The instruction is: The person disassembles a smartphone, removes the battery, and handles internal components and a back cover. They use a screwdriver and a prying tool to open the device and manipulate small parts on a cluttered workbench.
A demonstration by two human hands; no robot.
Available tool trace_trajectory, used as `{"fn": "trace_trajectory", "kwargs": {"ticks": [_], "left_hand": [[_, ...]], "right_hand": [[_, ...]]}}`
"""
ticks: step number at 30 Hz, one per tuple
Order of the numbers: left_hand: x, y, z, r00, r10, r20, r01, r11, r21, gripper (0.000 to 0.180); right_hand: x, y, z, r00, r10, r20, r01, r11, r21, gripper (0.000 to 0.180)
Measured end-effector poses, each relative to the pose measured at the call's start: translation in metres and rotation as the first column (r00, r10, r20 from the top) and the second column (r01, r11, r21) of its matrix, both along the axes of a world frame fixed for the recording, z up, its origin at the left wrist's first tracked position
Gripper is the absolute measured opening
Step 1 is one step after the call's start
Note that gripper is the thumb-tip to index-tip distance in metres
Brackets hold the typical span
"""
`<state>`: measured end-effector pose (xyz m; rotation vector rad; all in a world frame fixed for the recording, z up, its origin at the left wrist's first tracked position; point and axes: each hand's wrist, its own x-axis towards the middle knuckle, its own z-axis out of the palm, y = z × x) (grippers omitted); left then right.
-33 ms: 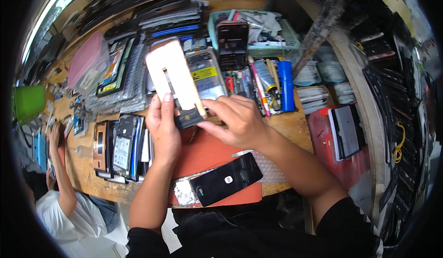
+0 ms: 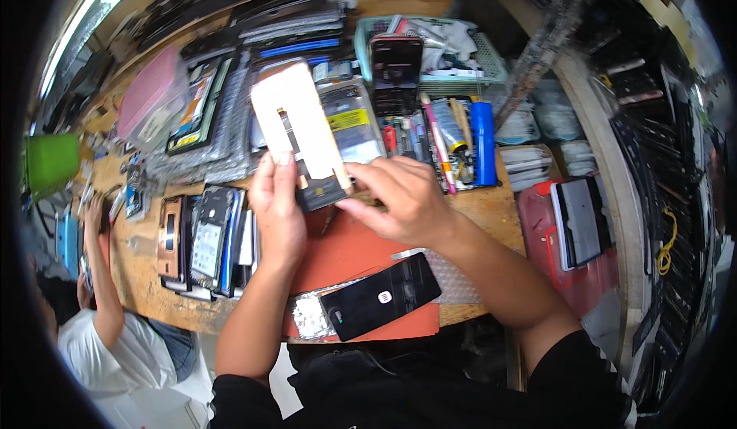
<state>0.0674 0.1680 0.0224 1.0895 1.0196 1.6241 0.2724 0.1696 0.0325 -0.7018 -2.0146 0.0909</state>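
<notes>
A phone screen panel (image 2: 309,133), its bright back turned up with a flex cable (image 2: 289,133) along the middle, is held above the orange mat. My left hand (image 2: 278,210) closes on its lower left edge, thumb lying over the back. At the panel's lower right corner, my right hand (image 2: 407,202) has thumb and forefinger closed on the edge; what lies between the fingertips is partly hidden. Below my hands, a black phone (image 2: 384,297) with a lit logo lies slantwise, next to a silvery plate (image 2: 311,318).
Phone parts (image 2: 206,241) stand stacked at left. Behind are a propped phone (image 2: 396,76), a teal basket (image 2: 491,64), pens and a blue cylinder (image 2: 483,145). A red container (image 2: 537,221) sits at right. A person in a white shirt (image 2: 115,356) works at far left.
The whole view has shifted slightly, with things appearing a little farther right. Both hands keep the same hold on the panel.
</notes>
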Motion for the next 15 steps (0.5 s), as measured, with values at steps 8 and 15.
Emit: {"fn": "trace_trajectory", "kwargs": {"ticks": [8, 15], "left_hand": [[-0.0122, 0.0026, -0.0012, 0.981, -0.14, 0.135, 0.142, 0.99, -0.007, 0.022], [-0.0053, 0.0057, -0.0022, 0.989, -0.094, 0.113, 0.099, 0.994, -0.041, 0.026]], "right_hand": [[0.0028, 0.0012, 0.0025, 1.0, -0.011, 0.013, 0.011, 1.0, -0.003, 0.044], [0.0033, 0.0015, 0.0057, 1.0, -0.013, 0.011, 0.014, 1.0, -0.028, 0.044]]}}
